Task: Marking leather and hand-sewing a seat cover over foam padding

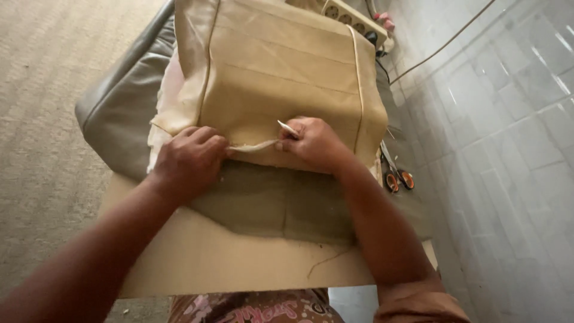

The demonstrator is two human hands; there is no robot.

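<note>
Both hands met at mid-frame on the beige seat cover (281,72): the left hand (190,160) pinched one end of a pale strip (254,145) that ran sideways, level, to the right hand (314,143), which gripped a thin pale tool (287,127) just above it.

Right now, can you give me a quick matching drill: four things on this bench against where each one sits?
Things:
1. scissors
2. power strip
3. grey leather cover
4. small blade

Places:
A. far end of the bench
B. in the right hand
C. right edge, by the tiled wall
D. left of the beige cover

Pairs: 1-C, 2-A, 3-D, 4-B
</note>
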